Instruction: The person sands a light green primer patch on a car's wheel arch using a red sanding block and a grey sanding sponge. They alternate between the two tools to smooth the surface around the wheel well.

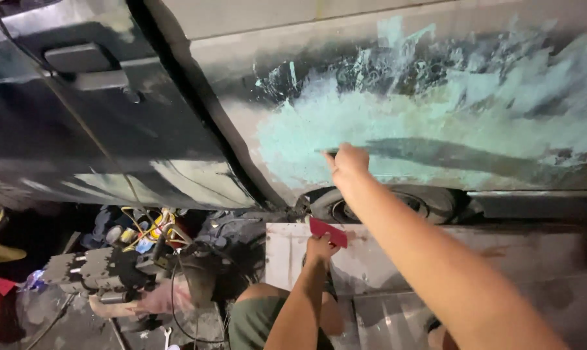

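A dark car body panel (112, 142) fills the upper view, with a wide smear of pale green filler (345, 123) on its rear part. My right hand (348, 160) is raised against the panel, fingers closed on a small dark spreader (330, 153) pressed at the lower edge of the green patch. A dark scraped streak runs rightward from it. Lower down, my left hand (319, 246) grips a red flat card-like scraper (327, 231) above a light board (287, 253). My knees show at the bottom.
A door handle (79, 58) sits at the upper left. A wheel (378, 204) shows under the panel. On the ground at left lie a grey engine part (99, 272), yellow wires (144, 230), a cable and a wrench (167, 336).
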